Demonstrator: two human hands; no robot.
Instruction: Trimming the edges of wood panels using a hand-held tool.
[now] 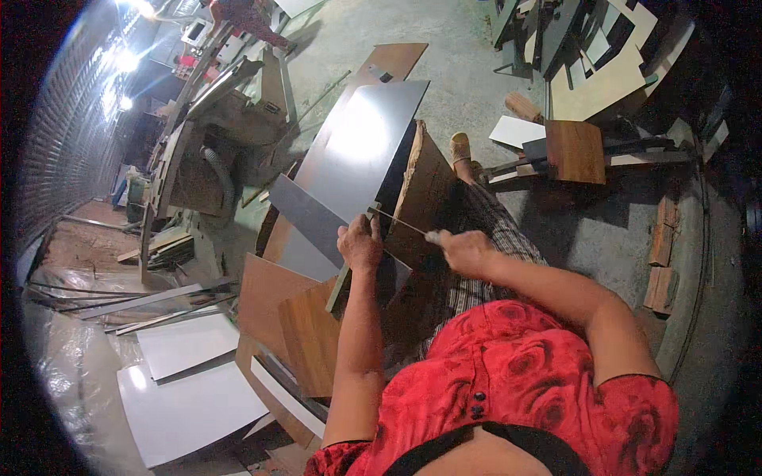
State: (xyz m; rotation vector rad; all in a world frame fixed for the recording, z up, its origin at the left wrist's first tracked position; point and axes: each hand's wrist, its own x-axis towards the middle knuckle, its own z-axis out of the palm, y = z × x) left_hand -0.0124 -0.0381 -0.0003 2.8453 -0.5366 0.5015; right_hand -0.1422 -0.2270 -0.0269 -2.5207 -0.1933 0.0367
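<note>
My left hand point(361, 244) is closed around a narrow greenish strip of board point(340, 291), held on a slant over the stacked panels. The strip's upper end sticks out just past my fingers. My right hand point(467, 252) grips the pale handle of a thin-shafted tool point(409, 225), like a screwdriver or slim file. Its shaft reaches left to the strip's upper end, seemingly touching it. Beneath and beyond my left hand lie a glossy grey panel point(349, 143), a darker grey board point(305, 208) and a wood-grain board point(308, 337).
White panels point(186, 416) lie at the lower left beside clear plastic sheeting point(71, 357). A workbench or machine point(182, 174) stands at the left. Offcuts, including a wood-grain piece point(575, 151), sit at the right. Bricks point(660, 289) line the right side. Another person's patterned clothing point(250, 20) shows at the top left.
</note>
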